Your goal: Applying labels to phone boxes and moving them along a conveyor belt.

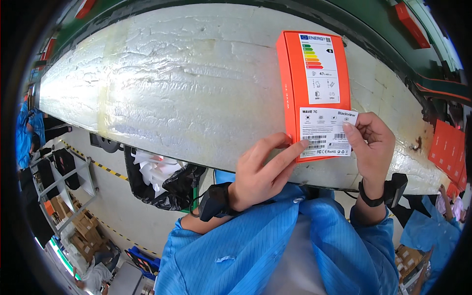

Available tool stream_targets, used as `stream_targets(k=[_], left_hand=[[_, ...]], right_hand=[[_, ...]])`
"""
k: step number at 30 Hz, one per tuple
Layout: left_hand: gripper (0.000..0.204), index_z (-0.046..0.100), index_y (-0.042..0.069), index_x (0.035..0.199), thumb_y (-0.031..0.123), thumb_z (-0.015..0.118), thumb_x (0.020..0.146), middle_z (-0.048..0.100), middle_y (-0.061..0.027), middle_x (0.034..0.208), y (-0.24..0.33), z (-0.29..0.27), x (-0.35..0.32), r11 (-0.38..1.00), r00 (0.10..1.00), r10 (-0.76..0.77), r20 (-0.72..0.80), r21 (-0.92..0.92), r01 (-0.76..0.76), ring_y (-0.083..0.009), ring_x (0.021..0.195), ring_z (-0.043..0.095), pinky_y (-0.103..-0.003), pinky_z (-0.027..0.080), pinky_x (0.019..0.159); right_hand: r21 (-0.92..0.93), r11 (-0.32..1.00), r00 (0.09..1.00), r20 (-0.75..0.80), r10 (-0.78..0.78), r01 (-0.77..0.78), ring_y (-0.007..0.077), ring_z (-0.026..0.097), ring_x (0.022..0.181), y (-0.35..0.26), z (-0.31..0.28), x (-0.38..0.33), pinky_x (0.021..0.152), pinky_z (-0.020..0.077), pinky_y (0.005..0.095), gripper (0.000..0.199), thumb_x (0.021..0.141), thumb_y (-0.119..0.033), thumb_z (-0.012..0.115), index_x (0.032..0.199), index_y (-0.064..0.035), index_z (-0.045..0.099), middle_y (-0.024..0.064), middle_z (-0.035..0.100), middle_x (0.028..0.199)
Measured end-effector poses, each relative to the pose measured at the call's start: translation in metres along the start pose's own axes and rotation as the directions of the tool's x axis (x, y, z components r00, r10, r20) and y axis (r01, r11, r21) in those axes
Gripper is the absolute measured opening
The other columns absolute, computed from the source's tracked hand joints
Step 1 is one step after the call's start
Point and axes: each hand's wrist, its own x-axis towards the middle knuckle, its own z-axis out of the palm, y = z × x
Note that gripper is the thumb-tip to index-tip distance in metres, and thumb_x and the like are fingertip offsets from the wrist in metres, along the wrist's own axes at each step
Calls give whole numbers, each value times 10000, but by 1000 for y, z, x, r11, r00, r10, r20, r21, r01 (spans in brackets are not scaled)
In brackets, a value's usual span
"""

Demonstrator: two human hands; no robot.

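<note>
An orange box (324, 105) lies on the worktable with its long side running away from me. A white energy label with a coloured scale (323, 81) covers much of its upper half. On the lower half is a white printed sticker (319, 129) with barcodes, its right side reaching past the box's edge. My right hand (374, 142) pinches that right side between thumb and fingers. My left hand (268, 164) is closed at the box's lower left edge, one fingertip pressing on the sticker's left part. Some left fingertips are hidden.
The worktable (187, 73) has a wrinkled, shiny covering. More orange boxes (447, 152) lie at its right end. Below the near edge, a black-lined bin (169, 184) holds white scraps. A green conveyor edge (393, 29) runs along the back. A person in blue (427, 231) is at lower right.
</note>
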Motion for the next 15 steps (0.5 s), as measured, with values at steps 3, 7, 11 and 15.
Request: stream_targets(k=[3, 7, 11, 15], left_hand=[[510, 655, 98, 1190, -10, 726, 697, 579, -106, 1055, 0, 1, 0, 1000, 1000, -2, -22, -6, 2, -222, 840, 652, -311, 552, 685], [506, 654, 98, 1188, -11, 726, 699, 574, -108, 1052, 1, 0, 0, 1000, 1000, -3, -17, -8, 3, -224, 840, 649, -311, 553, 690], [506, 653, 97, 1188, -10, 727, 699, 573, -109, 1055, 0, 0, -3, 1000, 1000, -9, -12, -18, 9, -227, 838, 648, -310, 552, 689], [543, 649, 74, 1180, -41, 741, 657, 559, -139, 1089, 3, -4, -2, 999, 999, -31, 36, -10, 31, -260, 917, 631, -339, 556, 763]], right_hand=[[10, 1000, 1000, 1, -3, 3, 63, 612, 655, 0, 1, 1, 603, 485, 194, 114, 867, -60, 693, 895, 24, 622, 58, 676, 757], [1, 1000, 1000, -4, -14, 14, 61, 612, 656, 0, 0, 0, 605, 484, 193, 113, 865, -58, 695, 895, 23, 622, 56, 675, 755], [1, 1000, 1000, 3, 2, -2, 54, 606, 657, 0, 1, 0, 597, 474, 190, 116, 861, -63, 702, 885, 20, 625, 47, 673, 755], [-25, 999, 999, -15, 42, -43, 65, 599, 611, -5, 4, 1, 577, 459, 179, 135, 837, -86, 723, 857, 15, 635, 43, 667, 728]])
